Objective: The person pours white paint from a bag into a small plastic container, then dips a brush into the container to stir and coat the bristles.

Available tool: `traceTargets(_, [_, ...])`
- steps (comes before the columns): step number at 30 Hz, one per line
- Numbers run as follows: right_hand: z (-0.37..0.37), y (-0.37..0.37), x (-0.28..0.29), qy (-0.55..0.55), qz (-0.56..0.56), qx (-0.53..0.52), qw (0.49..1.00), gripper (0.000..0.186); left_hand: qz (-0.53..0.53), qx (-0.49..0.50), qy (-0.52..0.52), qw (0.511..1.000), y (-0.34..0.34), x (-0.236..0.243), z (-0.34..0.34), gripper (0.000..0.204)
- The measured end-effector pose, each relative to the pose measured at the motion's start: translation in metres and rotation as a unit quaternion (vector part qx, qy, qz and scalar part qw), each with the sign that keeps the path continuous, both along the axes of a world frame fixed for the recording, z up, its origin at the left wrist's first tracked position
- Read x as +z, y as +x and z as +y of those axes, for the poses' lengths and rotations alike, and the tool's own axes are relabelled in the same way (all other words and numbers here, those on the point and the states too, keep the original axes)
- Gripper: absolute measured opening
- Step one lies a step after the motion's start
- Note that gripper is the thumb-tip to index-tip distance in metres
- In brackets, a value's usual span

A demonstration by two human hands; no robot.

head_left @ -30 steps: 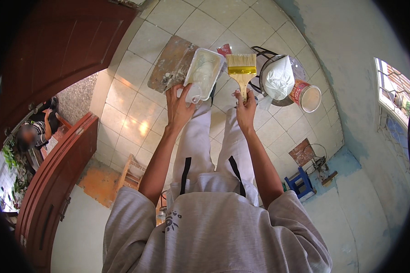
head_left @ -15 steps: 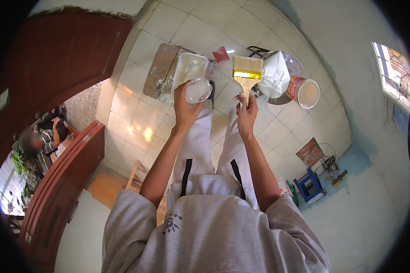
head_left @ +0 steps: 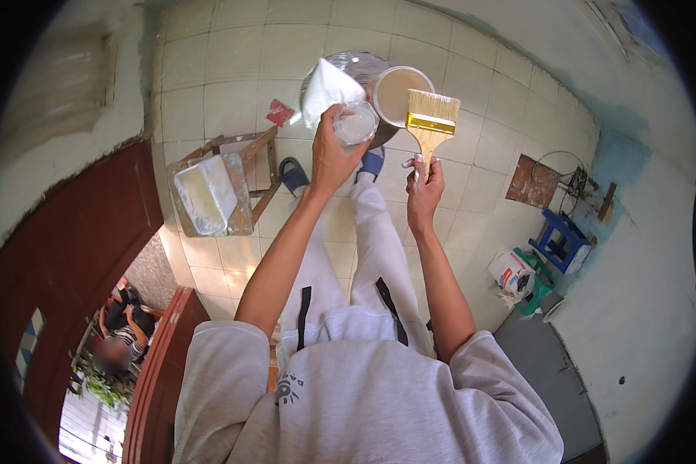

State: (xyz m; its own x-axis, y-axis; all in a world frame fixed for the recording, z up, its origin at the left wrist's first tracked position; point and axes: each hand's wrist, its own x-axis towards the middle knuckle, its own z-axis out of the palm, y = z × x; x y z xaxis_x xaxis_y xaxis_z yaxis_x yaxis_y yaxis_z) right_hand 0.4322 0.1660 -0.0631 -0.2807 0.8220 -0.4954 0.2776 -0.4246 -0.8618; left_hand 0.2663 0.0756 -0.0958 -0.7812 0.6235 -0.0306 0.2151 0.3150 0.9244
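A clear round plastic cup [head_left: 355,124] with whitish contents is held by my left hand [head_left: 332,155], fingers wrapped round its side. My right hand [head_left: 425,189] grips the wooden handle of a wide flat paintbrush [head_left: 431,124]. The brush stands with its pale bristles pointing away from me and a yellow band below them. Just beyond the two hands is an open bucket [head_left: 398,89] with pale contents. Next to it, a white bag [head_left: 329,89] lies on a dark round surface.
To the left, a paint-stained wooden step stool [head_left: 240,220] bears a whitish tray [head_left: 218,182]. A red scrap [head_left: 279,113] lies on the tiles [head_left: 224,58]. At right are a blue stool [head_left: 561,241], tangled cable and a white container [head_left: 510,271]. A person [head_left: 124,329] sits beyond the red doorway.
I have turned and stepped to the right; the stool and tray now lie farther left. The bucket and bag are now close beyond my hands. Both hands keep their hold.
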Motion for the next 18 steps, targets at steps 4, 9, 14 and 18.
traceTargets(4, [0.051,0.041,-0.011,-0.001,-0.029,-0.014,0.999,0.020,0.037,-0.086,-0.035,0.995,0.006,-0.017,0.075,0.078])
traceTargets(9, [0.092,0.075,-0.041,0.017,-0.074,0.013,0.997,0.021,0.068,-0.174,-0.122,0.975,0.015,-0.060,0.127,0.076])
traceTargets(14, [0.114,0.079,-0.052,0.011,-0.094,0.050,0.994,0.021,0.045,-0.203,-0.221,0.953,0.021,-0.099,0.151,0.074])
traceTargets(18, [0.126,0.076,-0.052,-0.019,-0.102,0.077,0.992,0.025,0.016,-0.192,-0.264,0.945,0.025,-0.113,0.158,0.075])
